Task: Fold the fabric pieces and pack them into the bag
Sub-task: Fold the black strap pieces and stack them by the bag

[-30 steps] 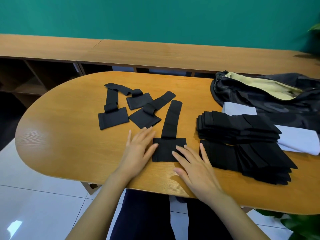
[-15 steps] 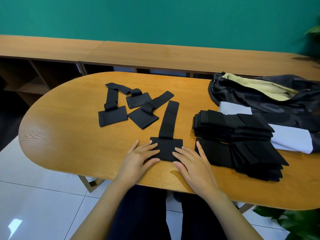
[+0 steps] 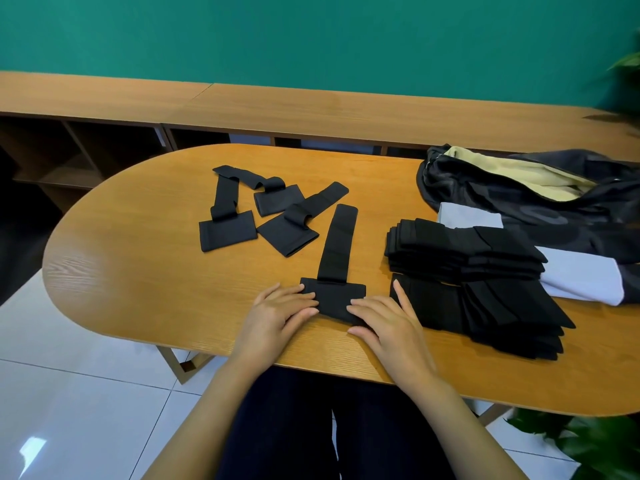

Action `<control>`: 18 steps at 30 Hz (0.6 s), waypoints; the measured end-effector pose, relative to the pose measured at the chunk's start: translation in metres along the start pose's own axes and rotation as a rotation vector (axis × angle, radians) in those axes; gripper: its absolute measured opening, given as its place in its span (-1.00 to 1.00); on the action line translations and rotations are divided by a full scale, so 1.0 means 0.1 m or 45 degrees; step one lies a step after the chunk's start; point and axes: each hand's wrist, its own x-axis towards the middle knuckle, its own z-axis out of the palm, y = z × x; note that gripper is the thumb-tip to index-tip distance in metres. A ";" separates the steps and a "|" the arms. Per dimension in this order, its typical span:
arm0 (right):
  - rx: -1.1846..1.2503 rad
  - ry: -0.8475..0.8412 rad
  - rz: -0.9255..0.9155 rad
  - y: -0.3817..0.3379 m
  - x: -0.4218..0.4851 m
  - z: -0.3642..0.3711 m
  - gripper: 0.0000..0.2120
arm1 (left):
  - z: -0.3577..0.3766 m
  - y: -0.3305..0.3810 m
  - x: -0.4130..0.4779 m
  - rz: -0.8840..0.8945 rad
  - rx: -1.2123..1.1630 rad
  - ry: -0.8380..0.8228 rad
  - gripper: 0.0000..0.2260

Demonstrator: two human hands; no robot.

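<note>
We see a T-shaped black fabric piece (image 3: pixel 333 268) lying flat on the oval wooden worktop (image 3: pixel 138 254), just below the middle of the frame. Its wide pad is nearest the lower edge and its strap runs up toward the centre.

The left hand (image 3: pixel 277 313) rests on the left end of the pad. Its grip is slack, with the fingers stretched out flat on the cloth and curled round nothing. The right hand (image 3: pixel 388 323) lies on the pad's lower right corner in the same way, with the fingers straight and pressing down and the thumb spread toward the right.

Above and left of centre we find three more unfolded pieces (image 3: pixel 227 230) of the same shape, loosely overlapping, their straps bent.

To the right of the hands sit two stacks of folded black pieces, a rear stack (image 3: pixel 460 251) and a front stack (image 3: pixel 485 313) that fans out toward the lower right. The rear stack partly rests on a pale folded cloth (image 3: pixel 581 282).

The dark bag (image 3: pixel 519 199) lies open at the upper right of the worktop, showing a pale yellow lining.

A long wooden shelf unit (image 3: pixel 311 109) runs behind, against a green wall.
</note>
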 end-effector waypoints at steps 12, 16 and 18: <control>0.052 0.061 0.070 -0.01 0.01 -0.01 -0.64 | 0.01 0.00 0.00 0.019 -0.027 0.029 -0.51; 0.055 0.063 0.087 -0.02 0.01 -0.02 -0.62 | 0.00 0.01 -0.01 0.024 -0.038 0.037 -0.55; 0.048 0.061 0.083 -0.02 0.01 -0.02 -0.62 | 0.00 0.02 -0.01 0.022 -0.042 0.039 -0.52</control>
